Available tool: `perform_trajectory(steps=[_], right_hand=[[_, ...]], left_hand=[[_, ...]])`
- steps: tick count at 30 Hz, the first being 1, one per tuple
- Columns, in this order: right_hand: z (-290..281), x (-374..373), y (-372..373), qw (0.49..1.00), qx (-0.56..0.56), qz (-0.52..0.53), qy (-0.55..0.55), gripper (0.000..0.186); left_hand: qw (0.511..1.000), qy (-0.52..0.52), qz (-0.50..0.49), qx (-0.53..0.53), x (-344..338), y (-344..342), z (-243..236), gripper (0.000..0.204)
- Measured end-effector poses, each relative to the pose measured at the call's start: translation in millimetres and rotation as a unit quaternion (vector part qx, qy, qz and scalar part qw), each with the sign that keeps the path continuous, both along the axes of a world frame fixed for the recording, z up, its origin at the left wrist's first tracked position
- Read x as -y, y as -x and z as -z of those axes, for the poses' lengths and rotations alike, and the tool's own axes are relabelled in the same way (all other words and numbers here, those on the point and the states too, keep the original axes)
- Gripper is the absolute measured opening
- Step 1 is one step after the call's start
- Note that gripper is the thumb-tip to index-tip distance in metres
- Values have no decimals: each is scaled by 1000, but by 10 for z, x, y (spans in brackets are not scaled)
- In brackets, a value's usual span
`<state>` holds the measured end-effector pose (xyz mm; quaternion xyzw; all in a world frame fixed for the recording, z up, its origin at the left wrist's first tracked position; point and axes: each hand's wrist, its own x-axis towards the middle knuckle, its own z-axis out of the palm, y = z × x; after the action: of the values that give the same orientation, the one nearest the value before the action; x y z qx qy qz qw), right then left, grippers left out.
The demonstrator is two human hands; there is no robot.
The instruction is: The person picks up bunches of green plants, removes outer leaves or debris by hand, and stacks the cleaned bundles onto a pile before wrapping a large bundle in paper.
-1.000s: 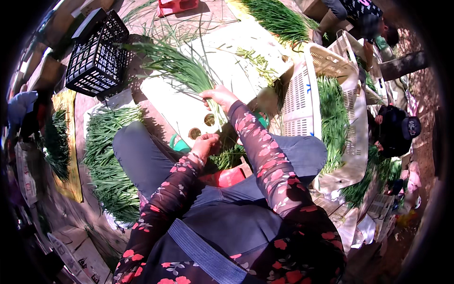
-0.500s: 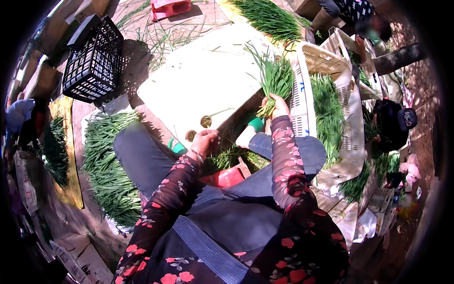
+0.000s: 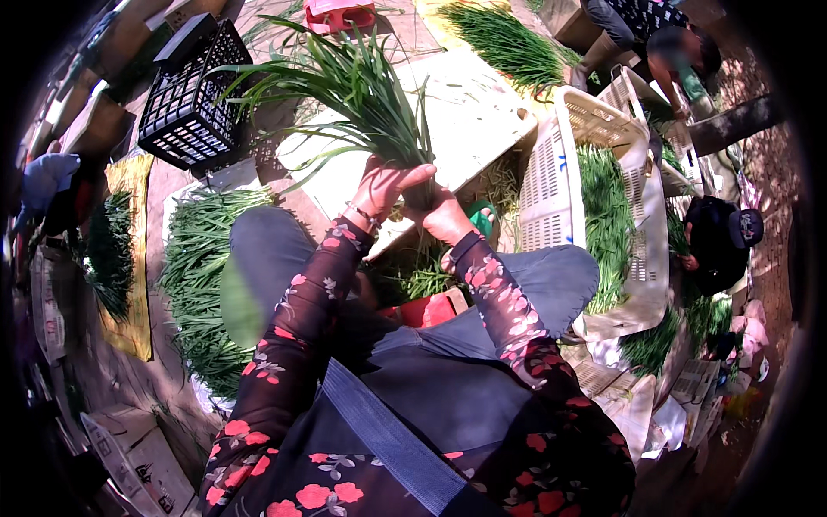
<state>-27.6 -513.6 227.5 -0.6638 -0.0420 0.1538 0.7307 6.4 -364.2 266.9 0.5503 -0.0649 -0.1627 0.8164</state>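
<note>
I hold a bunch of long green leafy stalks [image 3: 370, 103] upright between my hands, over a white board [image 3: 310, 168]. My left hand [image 3: 379, 188] is against the upper part of the bunch, fingers curved around it, thumb reaching across. My right hand [image 3: 441, 215] grips the base just below and to the right, partly hiding it. Loose cut greens [image 3: 413, 276] lie under my hands, by a red object [image 3: 426, 310] between my legs. A green sandal [image 3: 482, 220] shows beside the board.
A large pile of greens [image 3: 207, 276] lies at my left. A white crate [image 3: 560, 207] of greens stands at my right. A black crate [image 3: 194, 95] is upper left, a red container [image 3: 336, 17] at the top. Co-workers [image 3: 724, 246] crouch at the right.
The bunch has moved from the right edge of the board back to the middle, leaves raised leftward. My left hand has risen onto it beside my right hand.
</note>
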Motion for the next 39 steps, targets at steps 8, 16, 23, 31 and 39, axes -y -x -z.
perform_trajectory(steps=[8,16,23,31,39], right_hand=[[-529,-187,-858,937,264,-38,226,48],[120,-244,-1114,982,105,-12,155,53],[-380,53,-829,992,-91,-75,-45,27],[-396,20,-161,912,-284,-193,-225,25],[-182,-22,450,930,-284,-157,-176,38]], left_hand=[[945,-215,-130,207,-144,-544,179,29],[978,-154,-116,84,16,-677,228,37],[997,20,71,14,-131,-883,-269,47],[946,140,265,-123,-380,26,262,62],[961,188,53,-194,-240,262,330,31]])
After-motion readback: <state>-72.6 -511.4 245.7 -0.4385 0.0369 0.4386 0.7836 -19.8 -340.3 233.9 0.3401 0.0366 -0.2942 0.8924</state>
